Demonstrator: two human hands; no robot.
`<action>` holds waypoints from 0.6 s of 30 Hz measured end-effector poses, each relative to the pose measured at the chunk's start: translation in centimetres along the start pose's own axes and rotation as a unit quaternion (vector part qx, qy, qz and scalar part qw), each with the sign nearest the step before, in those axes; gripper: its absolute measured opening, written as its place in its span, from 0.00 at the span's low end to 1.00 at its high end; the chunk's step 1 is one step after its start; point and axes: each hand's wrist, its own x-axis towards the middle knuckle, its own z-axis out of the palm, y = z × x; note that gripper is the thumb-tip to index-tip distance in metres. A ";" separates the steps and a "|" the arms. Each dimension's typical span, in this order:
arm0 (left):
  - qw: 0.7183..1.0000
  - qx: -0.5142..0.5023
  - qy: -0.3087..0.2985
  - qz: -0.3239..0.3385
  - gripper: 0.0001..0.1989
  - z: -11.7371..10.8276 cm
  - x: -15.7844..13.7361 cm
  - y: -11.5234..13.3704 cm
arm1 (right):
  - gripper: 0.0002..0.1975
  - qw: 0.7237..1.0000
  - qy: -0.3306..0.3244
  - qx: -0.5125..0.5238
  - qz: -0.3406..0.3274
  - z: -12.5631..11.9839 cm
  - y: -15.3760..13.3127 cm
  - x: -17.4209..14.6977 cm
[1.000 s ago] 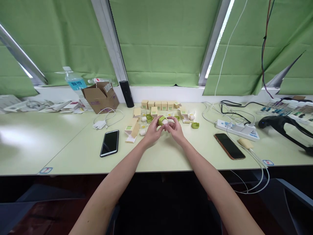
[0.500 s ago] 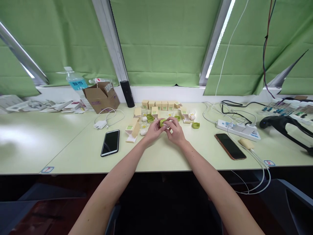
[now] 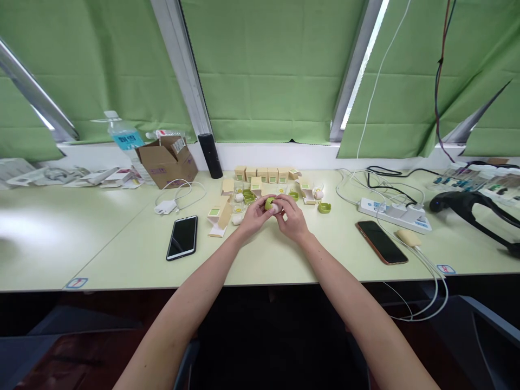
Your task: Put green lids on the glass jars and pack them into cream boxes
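My left hand (image 3: 254, 215) is closed on a small green rounded cover (image 3: 268, 203) above the middle of the table. My right hand (image 3: 293, 219) pinches a small pale piece (image 3: 277, 208) pressed against the cover; fingers hide much of both. Just behind the hands lie more green covers, one of them a green cover (image 3: 249, 199) near my left fingers. Another green cover (image 3: 324, 208) lies alone to the right. A white rounded piece (image 3: 237, 219) rests beside my left wrist. An opened small cardboard box (image 3: 220, 216) lies to its left.
Several small closed boxes (image 3: 272, 175) stand in a row at the back. Phones lie on both sides, a black phone (image 3: 182, 238) and a brown-edged phone (image 3: 382, 242). A power strip (image 3: 394, 215) with cables is at right, a brown carton (image 3: 168, 162) at back left.
The pale piece shows slightly more between my fingers, beside the green cover. Both hands stay in nearly the same place; the whole view has shifted slightly.
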 end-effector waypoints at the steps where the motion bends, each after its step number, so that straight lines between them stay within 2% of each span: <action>1: 1.000 -0.004 -0.002 -0.004 0.32 0.0 0.0 0.0 | 0.15 1.000 0.006 0.008 -0.004 0.0 -0.1 0.0; 8: 1.000 -0.011 -0.001 -0.003 0.31 -0.1 0.1 0.0 | 0.13 1.000 0.004 0.003 0.007 0.3 0.1 -0.2; 14: 0.999 0.012 0.032 0.004 0.29 0.2 0.3 -0.5 | 0.15 1.000 0.006 -0.003 -0.018 0.3 0.3 -0.2; 18: 0.998 0.028 0.050 0.007 0.27 0.5 0.3 -0.7 | 0.17 1.000 -0.012 -0.004 -0.007 0.2 0.3 -0.1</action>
